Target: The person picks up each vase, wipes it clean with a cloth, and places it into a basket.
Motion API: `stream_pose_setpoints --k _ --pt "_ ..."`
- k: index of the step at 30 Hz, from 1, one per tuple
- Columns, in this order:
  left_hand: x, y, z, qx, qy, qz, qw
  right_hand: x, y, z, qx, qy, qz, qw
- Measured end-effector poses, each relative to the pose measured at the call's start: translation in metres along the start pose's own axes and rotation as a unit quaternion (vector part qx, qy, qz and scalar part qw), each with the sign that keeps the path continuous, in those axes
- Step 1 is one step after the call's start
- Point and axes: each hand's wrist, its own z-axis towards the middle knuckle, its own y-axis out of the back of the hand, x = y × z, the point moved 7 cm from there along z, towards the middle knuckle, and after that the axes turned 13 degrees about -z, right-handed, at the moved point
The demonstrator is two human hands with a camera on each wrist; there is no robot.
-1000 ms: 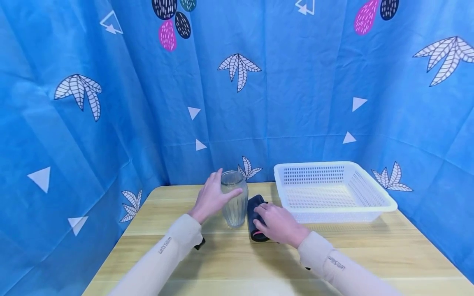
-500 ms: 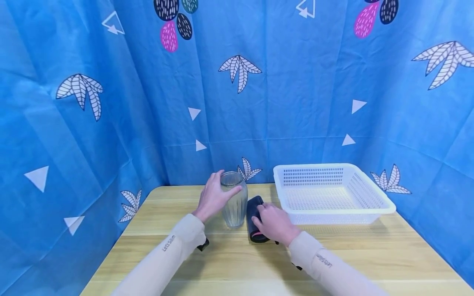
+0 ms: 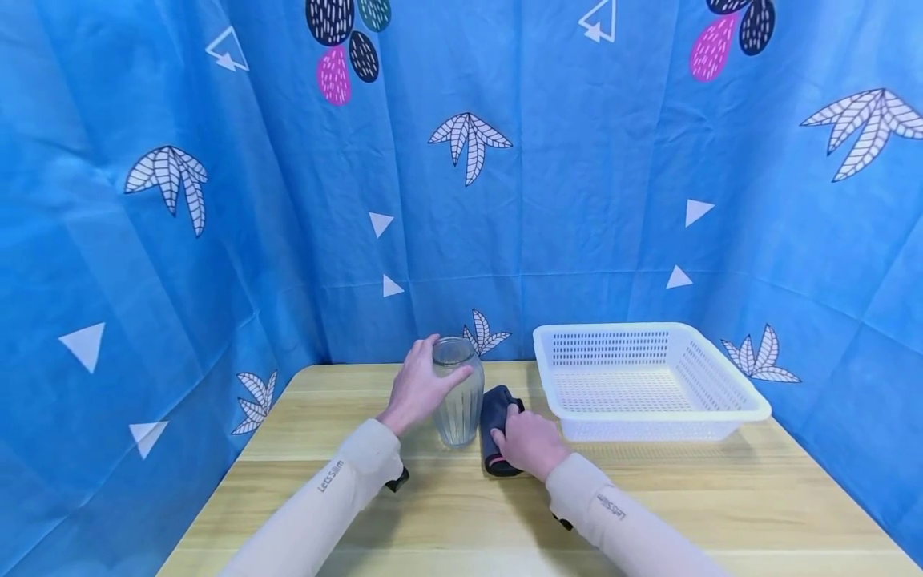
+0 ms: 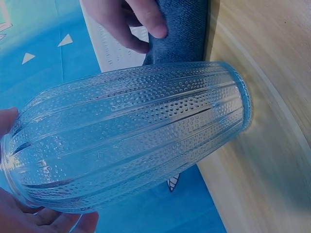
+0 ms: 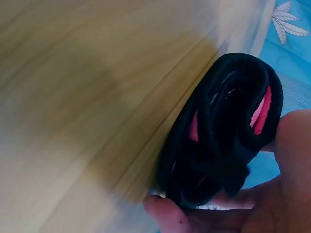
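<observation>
A clear ribbed glass vase (image 3: 460, 409) with a dimpled surface stands upright near the middle of the table. My left hand (image 3: 421, 385) grips it just below the rim, thumb on the near side and fingers round the far side. In the left wrist view the vase (image 4: 131, 136) fills the middle, its base on the wood. Beside it on the right lies a rolled dark grey fabric bundle (image 3: 496, 425) with a pink edge inside. My right hand (image 3: 532, 441) holds this roll from its right side. From the right wrist, the end of the roll (image 5: 233, 102) shows black layers and pink lining.
A white perforated plastic basket (image 3: 652, 413) stands at the back right of the wooden table (image 3: 433, 513), behind the right hand. A blue patterned curtain (image 3: 562, 200) encloses the back and both sides.
My right wrist and forearm have swung left, the fingers staying at the roll. The left hand keeps its place on the vase. The head view has tilted slightly up.
</observation>
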Motion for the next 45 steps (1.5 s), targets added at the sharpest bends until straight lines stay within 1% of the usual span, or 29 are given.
stream_pose_setpoints --k 6,9,13,18,21,25,29,32,37,40,42,44,45 --pt "0.001 0.0 0.0 0.001 0.003 -0.002 1.0 0.002 -0.004 0.003 0.025 -0.019 0.035 0.9989" --pt "0.001 -0.001 0.001 0.001 0.001 -0.002 1.0 0.004 -0.006 0.004 0.03 -0.026 0.048 0.9981" --pt "0.001 -0.001 0.001 0.0 -0.002 0.001 1.0 0.007 -0.008 0.004 0.024 -0.027 0.072 0.9968" --pt "0.003 0.0 0.0 -0.001 0.001 -0.007 1.0 0.011 -0.006 0.005 0.009 -0.019 0.129 0.9914" --pt "0.003 0.001 0.0 0.001 0.003 -0.009 1.0 0.011 -0.006 0.005 -0.001 -0.022 0.184 0.9827" --pt "0.002 0.001 0.0 0.003 0.001 -0.01 0.9999 0.009 -0.007 0.005 -0.014 -0.027 0.256 0.9661" --pt "0.001 0.001 0.0 0.003 0.002 -0.009 1.0 0.009 -0.005 0.004 -0.012 -0.026 0.301 0.9533" --pt "0.001 0.0 0.0 0.006 0.003 -0.008 1.0 0.009 -0.004 0.002 -0.012 -0.037 0.329 0.9437" --pt "0.002 0.0 -0.001 0.007 0.005 -0.011 0.9999 0.01 0.01 -0.004 -0.052 -0.054 0.374 0.9244" --pt "0.002 0.001 -0.001 0.007 0.005 -0.012 0.9999 0.012 0.024 -0.009 -0.083 -0.054 0.402 0.9102" --pt "0.002 0.001 -0.001 0.008 0.004 -0.014 0.9999 0.012 0.035 -0.011 -0.108 -0.052 0.412 0.9031" --pt "0.001 0.001 0.0 0.01 0.002 -0.018 0.9998 0.011 0.046 -0.012 -0.137 -0.046 0.412 0.8998" --pt "0.001 0.002 0.0 0.011 0.001 -0.021 0.9997 0.01 0.052 -0.012 -0.15 -0.044 0.406 0.9004"
